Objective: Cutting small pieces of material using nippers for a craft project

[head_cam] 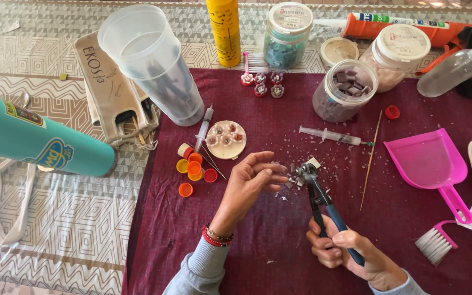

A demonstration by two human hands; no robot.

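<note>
Right hand is wrapped tight round the blue handles of the tile nippers while the left hand, fingers pinched together, feeds a small tile piece into the jaws over the maroon cloth on the counter, shards scattered around.

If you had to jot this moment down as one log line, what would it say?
left hand: pinches small tile piece at nipper jaws | right hand: squeezes blue-handled nippers | surface: maroon cloth, chips scattered | nearby: pink dustpan, syringe
</note>
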